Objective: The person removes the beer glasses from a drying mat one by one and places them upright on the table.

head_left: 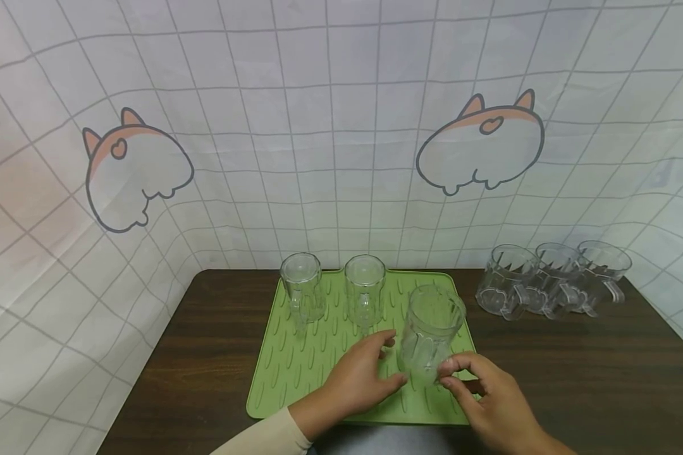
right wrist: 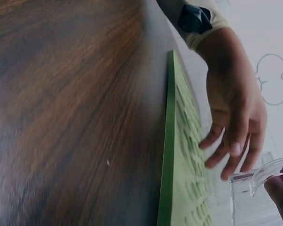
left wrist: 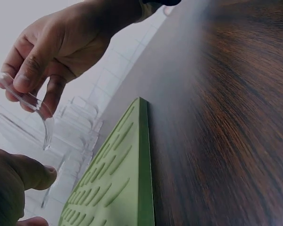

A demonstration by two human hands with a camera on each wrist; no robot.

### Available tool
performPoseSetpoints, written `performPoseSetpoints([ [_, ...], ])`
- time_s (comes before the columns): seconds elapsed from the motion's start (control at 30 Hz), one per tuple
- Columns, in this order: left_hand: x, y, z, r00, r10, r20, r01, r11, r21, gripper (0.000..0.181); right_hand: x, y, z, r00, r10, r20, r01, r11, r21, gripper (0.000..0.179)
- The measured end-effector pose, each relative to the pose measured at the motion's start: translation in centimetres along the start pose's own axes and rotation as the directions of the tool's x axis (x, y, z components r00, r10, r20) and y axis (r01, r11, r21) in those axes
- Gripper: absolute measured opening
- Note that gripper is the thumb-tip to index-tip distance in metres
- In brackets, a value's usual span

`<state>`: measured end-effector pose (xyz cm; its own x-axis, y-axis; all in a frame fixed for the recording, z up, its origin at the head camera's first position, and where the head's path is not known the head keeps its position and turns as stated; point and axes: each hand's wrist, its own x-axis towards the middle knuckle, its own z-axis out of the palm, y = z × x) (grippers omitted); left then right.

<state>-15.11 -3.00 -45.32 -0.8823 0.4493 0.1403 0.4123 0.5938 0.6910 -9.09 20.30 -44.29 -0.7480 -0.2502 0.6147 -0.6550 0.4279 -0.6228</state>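
Note:
My right hand [head_left: 492, 398] pinches the handle of a clear glass mug [head_left: 434, 316] over the right part of a green drying mat [head_left: 296, 379]. In the left wrist view, thumb and fingers of that right hand [left wrist: 61, 49] close on the curved handle [left wrist: 30, 101]. To the mug's left is my left hand [head_left: 360, 379], its fingers loosely extended toward the glass and holding nothing. The right wrist view shows the left hand [right wrist: 236, 117] with fingers spread beside the mug [right wrist: 247, 181]. Two more glass mugs, one at left [head_left: 303, 287] and one at centre [head_left: 365, 291], stand at the mat's back.
Three clear mugs stand in a row at the back right of the dark wooden table [head_left: 580, 373], the nearest one [head_left: 503, 281] just beyond the mat's edge. Behind the table hangs a white grid-patterned sheet [head_left: 341, 126] with cartoon animal drawings.

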Motion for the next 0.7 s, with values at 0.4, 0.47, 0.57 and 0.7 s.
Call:
performPoseSetpoints([
  [0.4, -1.7, -1.4, -1.7, 1.000, 0.013, -0.015, -0.011, 0.991, 0.130, 0.067, -0.5, 1.0, -2.3, 0.998, 0.055, 0.013, -0.054, 0.995, -0.082, 0.043],
  [0.47, -2.0, -1.9, -2.0, 1.000, 0.012, -0.015, -0.010, 0.990, 0.144, 0.067, -0.5, 1.3, -2.7, 0.999, 0.050, 0.015, -0.049, 0.995, -0.088, 0.045],
  [0.57, -2.5, -2.5, -2.5, 1.000, 0.017, -0.014, -0.014, 0.987, 0.163, 0.067, -0.5, 1.7, -3.2, 0.999, 0.038, 0.021, -0.037, 0.996, -0.080, 0.049],
  [0.7, -3.4, -3.1, -3.4, 0.999, 0.033, -0.017, -0.029, 0.982, 0.189, 0.065, -0.6, 2.2, -3.9, 1.000, 0.019, 0.024, -0.018, 0.998, -0.055, 0.050],
])
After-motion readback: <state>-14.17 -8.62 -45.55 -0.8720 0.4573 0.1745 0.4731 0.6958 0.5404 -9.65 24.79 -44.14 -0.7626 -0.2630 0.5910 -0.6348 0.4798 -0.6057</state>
